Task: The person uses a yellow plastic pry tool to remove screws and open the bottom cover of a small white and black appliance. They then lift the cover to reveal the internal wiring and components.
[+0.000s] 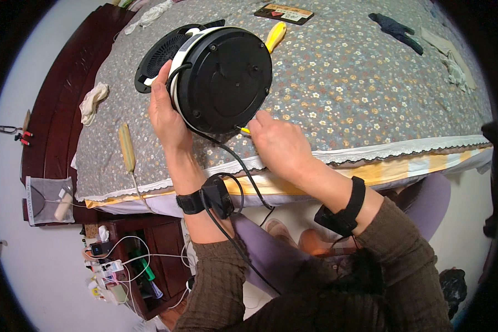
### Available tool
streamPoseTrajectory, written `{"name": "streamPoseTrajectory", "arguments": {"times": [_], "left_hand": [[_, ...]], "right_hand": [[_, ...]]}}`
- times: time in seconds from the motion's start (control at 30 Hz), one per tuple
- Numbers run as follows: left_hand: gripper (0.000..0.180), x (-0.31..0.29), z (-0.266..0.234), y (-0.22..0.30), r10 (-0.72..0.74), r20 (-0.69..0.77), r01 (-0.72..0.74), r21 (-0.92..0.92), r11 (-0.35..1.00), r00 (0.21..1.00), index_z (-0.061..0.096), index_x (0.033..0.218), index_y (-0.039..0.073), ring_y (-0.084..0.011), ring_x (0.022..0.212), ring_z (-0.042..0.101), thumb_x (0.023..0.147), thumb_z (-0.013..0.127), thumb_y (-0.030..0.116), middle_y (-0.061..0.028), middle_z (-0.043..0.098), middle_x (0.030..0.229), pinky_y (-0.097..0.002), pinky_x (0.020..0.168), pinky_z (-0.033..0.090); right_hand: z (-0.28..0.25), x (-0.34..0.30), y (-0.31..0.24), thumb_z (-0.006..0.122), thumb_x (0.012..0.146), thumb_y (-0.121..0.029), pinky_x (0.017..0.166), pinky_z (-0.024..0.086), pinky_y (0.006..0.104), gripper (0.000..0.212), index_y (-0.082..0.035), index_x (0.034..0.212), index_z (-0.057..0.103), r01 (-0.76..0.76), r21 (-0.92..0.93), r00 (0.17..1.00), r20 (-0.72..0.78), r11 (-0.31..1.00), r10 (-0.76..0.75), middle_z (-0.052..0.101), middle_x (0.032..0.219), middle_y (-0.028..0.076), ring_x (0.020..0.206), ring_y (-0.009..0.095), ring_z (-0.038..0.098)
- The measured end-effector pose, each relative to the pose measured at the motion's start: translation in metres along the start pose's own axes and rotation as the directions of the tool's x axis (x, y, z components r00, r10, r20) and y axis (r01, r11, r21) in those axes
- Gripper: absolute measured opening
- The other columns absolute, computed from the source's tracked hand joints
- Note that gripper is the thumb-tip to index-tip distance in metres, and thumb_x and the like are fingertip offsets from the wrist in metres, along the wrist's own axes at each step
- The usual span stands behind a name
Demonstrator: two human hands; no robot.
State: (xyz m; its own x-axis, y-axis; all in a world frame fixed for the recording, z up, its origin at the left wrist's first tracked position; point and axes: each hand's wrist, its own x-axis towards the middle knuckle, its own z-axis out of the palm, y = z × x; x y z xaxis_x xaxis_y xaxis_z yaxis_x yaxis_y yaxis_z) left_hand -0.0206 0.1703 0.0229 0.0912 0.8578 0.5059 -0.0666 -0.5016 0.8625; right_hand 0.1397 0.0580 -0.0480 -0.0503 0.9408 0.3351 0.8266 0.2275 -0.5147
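Black plastic base of the round appliance stood on edge on the bed, my left hand gripping its rim. My right hand pinched a yellow-handled screwdriver at a bottom screw. Likely unscrewing; next needs steady pressure.

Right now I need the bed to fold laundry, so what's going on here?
A person seated at the bed holds a round black-and-white appliance tipped up on edge, its black underside facing them. The left hand grips its rim. The right hand works a yellow-handled tool at the lower edge of the base. A black vented cover and another yellow-handled screwdriver lie behind it on the flowered sheet.
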Motion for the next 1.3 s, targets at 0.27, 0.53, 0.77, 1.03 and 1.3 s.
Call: {"name": "streamPoseTrajectory", "arguments": {"times": [0.27,0.53,0.77,1.03,1.3], "left_hand": [[0.053,0.002,-0.001,0.000,-0.015,0.019,0.016,-0.032,0.999,1.000,0.054,0.140,-0.003,-0.0204,0.114,0.066,0.112,0.035,0.037,-0.0161,0.065,0.129,-0.0324,0.097,0.055],[0.053,0.004,0.001,-0.002,0.028,0.000,-0.028,0.001,1.000,1.000,0.053,0.141,-0.003,-0.0202,0.109,0.069,0.112,0.031,0.035,-0.0159,0.068,0.125,-0.0315,0.093,0.058],[0.053,0.002,0.000,0.000,0.000,0.024,0.001,-0.050,0.999,1.000,0.054,0.138,-0.005,-0.0208,0.112,0.066,0.112,0.037,0.037,-0.0172,0.065,0.127,-0.0329,0.097,0.055],[0.049,0.003,0.001,-0.002,-0.002,-0.005,0.001,-0.088,0.996,1.000,0.056,0.139,-0.003,-0.0200,0.107,0.070,0.112,0.035,0.033,-0.0155,0.069,0.124,-0.0309,0.091,0.059],[0.050,0.001,0.002,0.001,-0.002,-0.005,0.002,-0.046,0.999,1.000,0.057,0.138,-0.004,-0.0201,0.110,0.068,0.111,0.037,0.034,-0.0162,0.068,0.125,-0.0311,0.094,0.057]], "right_hand": [[-0.008,0.012,0.008,0.065,0.093,-0.023,0.082,0.056,0.0533,0.027,0.003,0.095,0.073,-0.334,0.298,0.925,0.285,0.894,0.251,0.070,0.101,0.023,0.090,0.043,0.070],[-0.011,0.014,0.005,0.065,0.087,-0.014,0.082,0.056,0.0502,0.019,0.003,0.088,0.072,-0.265,0.254,0.945,0.260,0.930,0.199,0.071,0.095,0.024,0.092,0.042,0.070],[-0.003,0.010,0.009,0.062,0.081,-0.007,0.075,0.056,0.0445,0.007,-0.003,0.086,0.063,0.157,-0.087,0.974,-0.150,0.984,-0.168,0.062,0.088,0.013,0.087,0.033,0.067],[-0.010,0.011,0.008,0.062,0.089,-0.014,0.076,0.056,0.0484,0.012,-0.003,0.091,0.065,-0.012,-0.081,0.997,0.070,0.997,0.017,0.066,0.087,0.018,0.088,0.037,0.070],[-0.017,0.026,0.014,0.059,0.096,-0.023,0.076,0.056,0.0483,0.033,0.006,0.087,0.071,-0.111,0.268,0.966,0.255,0.957,0.041,0.069,0.084,0.028,0.086,0.046,0.069]]}}
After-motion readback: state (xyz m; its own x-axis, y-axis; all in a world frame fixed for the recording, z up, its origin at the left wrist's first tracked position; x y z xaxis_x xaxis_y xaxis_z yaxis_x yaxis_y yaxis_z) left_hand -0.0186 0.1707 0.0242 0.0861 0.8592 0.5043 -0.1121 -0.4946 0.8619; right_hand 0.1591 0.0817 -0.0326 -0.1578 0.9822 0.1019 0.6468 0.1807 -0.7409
